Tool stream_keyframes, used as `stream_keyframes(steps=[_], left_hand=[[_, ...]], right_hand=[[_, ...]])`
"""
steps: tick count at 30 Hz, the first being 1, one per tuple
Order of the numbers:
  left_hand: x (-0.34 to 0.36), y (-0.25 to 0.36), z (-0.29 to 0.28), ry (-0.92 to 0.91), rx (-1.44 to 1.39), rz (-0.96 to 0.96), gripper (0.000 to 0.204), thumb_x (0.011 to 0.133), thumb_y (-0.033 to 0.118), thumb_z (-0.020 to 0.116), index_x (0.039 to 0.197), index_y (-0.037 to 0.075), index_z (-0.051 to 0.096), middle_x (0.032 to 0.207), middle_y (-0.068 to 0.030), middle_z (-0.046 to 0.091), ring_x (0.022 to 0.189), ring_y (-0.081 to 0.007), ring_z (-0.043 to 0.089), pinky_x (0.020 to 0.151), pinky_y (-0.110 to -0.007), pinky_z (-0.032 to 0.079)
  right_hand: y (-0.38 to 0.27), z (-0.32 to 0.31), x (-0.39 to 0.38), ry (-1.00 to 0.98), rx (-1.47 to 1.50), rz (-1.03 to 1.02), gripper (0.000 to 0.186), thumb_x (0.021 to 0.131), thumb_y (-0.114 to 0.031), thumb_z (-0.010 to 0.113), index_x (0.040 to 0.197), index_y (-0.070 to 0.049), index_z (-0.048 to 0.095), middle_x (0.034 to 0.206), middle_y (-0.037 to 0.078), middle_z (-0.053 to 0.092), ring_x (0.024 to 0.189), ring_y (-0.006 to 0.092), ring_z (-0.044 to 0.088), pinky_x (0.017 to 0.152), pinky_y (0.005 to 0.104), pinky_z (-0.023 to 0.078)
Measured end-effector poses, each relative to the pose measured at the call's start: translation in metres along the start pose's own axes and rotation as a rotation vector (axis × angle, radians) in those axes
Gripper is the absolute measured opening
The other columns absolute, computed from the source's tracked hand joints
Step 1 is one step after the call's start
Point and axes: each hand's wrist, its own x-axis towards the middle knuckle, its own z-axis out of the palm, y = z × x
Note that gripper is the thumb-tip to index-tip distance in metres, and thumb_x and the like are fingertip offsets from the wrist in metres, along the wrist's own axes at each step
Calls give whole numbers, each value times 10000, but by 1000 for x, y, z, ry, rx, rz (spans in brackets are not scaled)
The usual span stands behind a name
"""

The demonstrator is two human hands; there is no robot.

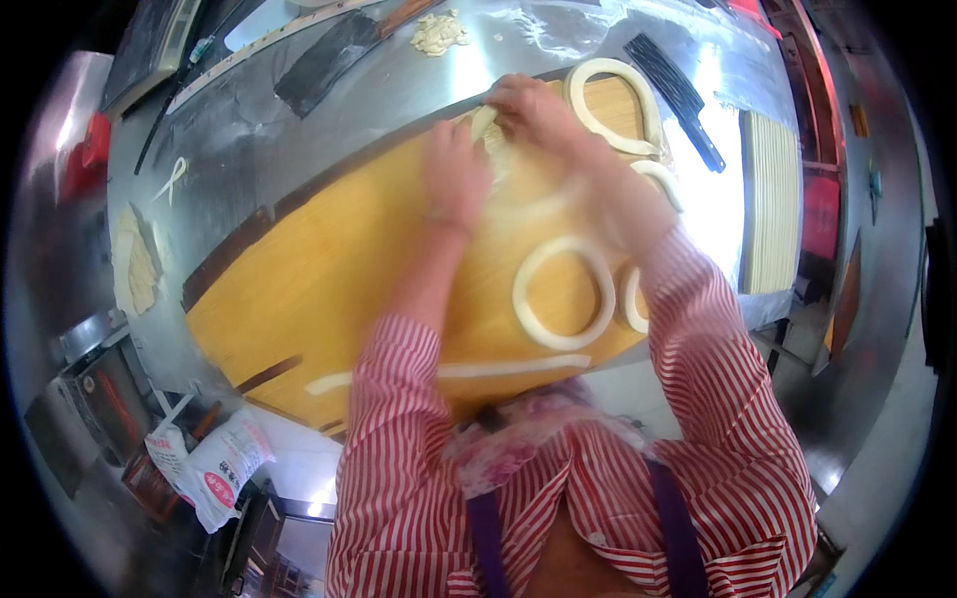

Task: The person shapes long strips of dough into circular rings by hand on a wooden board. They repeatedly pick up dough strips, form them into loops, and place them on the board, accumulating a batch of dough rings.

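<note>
A yellow board [319, 259] lies on a shiny metal bench [399, 100]. Both hands are at the far edge of the board, close to each other. A small bit of pale dough [484, 123] is there too, between the two hands. The left hand [459, 171] is blurry. It is just beside the dough, and I cannot tell if it grips it. The right hand [533, 110] has its fingers bent down at the dough, but I cannot tell if they are closed on it. A blurry pale streak [533, 206] runs over the board below the hands.

A big ring [653, 105] of dough lies at the far right corner of the board. A second ring [660, 177] is just nearer, partly behind the right arm. A third ring [520, 299] lies whole, close to the near edge, and a fourth ring [630, 304] peeks out beside the right sleeve [698, 329]. A long strip [518, 368] lies along the near edge, and the left sleeve [399, 384] covers part of it.

By the bench's far edge are a dark blade [334, 65] and a lump [439, 33]. A black tool [678, 100] and a ridged slab [771, 204] lie toward the right edge.
</note>
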Motion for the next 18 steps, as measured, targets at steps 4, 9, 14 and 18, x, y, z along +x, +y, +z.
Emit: stream_keyframes(steps=[4, 9, 14, 18], left_hand=[[1, -3, 2, 94, -52, 12, 345, 837, 87, 696, 1179, 42, 679, 1044, -125, 585, 1013, -334, 582, 870, -461, 466], [-11, -7, 2, 58, -28, 17, 374, 839, 76, 689, 1210, 28, 668, 1051, -141, 585, 1019, -341, 576, 885, -455, 457], [-20, 7, -7, 35, -93, -43, 392, 856, 133, 716, 1229, 26, 660, 1062, -152, 592, 1026, -349, 573, 907, -453, 449], [1, -7, -6, 79, -137, 36, 416, 857, 204, 743, 1241, 66, 665, 1047, -135, 600, 1009, -329, 584, 892, -446, 451]], right_hand=[[-2, -1, 1, 87, 76, 77, 244, 820, -60, 689, 1061, -26, 695, 1014, 143, 650, 1001, 364, 617, 881, 443, 520], [4, 3, -7, 20, 117, 172, 284, 861, -37, 698, 1145, -40, 675, 1111, 111, 645, 940, 329, 659, 798, 416, 547], [-7, -2, -20, 217, -84, 70, 251, 861, -99, 692, 1108, -61, 701, 1087, 117, 665, 945, 337, 658, 823, 428, 542], [-62, 22, -63, 3, -10, 153, 276, 794, -205, 737, 1020, -50, 707, 1011, 138, 656, 986, 342, 621, 839, 455, 507]])
